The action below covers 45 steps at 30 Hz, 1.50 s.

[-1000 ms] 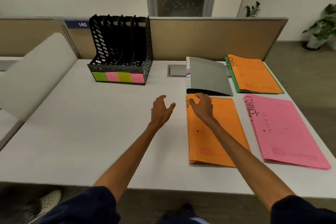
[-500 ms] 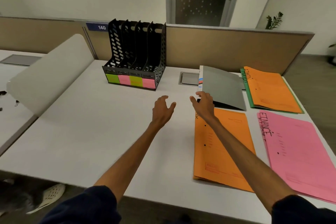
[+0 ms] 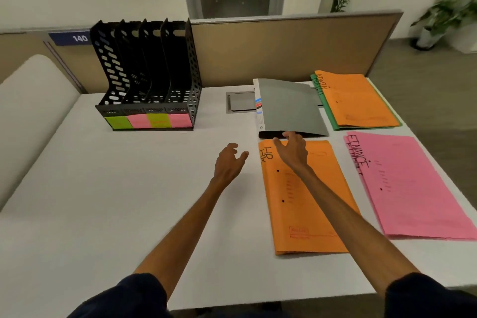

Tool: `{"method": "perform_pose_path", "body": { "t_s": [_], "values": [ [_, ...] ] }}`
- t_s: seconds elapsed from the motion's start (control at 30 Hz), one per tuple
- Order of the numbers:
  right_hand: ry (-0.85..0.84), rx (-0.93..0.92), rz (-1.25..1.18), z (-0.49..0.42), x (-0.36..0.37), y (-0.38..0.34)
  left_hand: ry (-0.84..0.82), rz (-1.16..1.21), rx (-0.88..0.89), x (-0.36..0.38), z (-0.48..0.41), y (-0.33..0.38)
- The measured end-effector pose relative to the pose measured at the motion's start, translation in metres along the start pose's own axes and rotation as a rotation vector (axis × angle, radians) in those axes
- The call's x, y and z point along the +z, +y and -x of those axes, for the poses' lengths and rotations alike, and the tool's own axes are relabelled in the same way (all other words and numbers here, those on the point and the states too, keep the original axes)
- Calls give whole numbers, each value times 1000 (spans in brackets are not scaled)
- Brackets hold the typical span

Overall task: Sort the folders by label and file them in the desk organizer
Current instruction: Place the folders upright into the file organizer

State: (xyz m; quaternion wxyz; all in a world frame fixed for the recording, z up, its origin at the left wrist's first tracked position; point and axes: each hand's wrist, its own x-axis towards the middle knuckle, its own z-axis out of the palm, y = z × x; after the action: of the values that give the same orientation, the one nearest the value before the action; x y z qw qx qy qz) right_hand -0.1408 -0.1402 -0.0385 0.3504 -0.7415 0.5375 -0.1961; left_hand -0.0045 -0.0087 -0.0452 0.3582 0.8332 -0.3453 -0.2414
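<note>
Head view: my right hand point(image 3: 291, 152) lies spread and loose over the orange HR folder point(image 3: 304, 204), fingertips point(image 3: 287, 134) at the near edge of the grey binder point(image 3: 289, 108); my left hand point(image 3: 228, 162) hovers relaxed, holding nothing; the desk organizer point(image 3: 147, 80) stands well apart, to the left.

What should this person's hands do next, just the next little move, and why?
Probably the right hand should curl its fingers under the binder's near edge and lift it. Its fingertips sit at that edge without a clear grip, the left hand hovers open holding nothing, and the organizer looks empty.
</note>
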Motion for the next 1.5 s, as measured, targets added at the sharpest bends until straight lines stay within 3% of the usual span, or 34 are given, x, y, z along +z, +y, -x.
{"method": "perform_pose_path", "body": {
  "t_s": [0.23,0.57,0.73,1.07,1.27,1.5],
  "values": [
    [89,319,41,14,-20,52,-466,-254,90,41,-11,7],
    [154,612,229,68,-46,108,-567,-188,166,60,-11,11],
    [124,570,304,77,-48,114,-562,86,-20,66,-3,17],
    [224,593,183,79,-47,113,-563,444,-117,73,15,20],
    [258,515,-71,64,-57,96,-595,581,50,40,6,24],
    [304,279,6,30,-45,15,-408,594,157,-24,-13,27]
  ]
}}
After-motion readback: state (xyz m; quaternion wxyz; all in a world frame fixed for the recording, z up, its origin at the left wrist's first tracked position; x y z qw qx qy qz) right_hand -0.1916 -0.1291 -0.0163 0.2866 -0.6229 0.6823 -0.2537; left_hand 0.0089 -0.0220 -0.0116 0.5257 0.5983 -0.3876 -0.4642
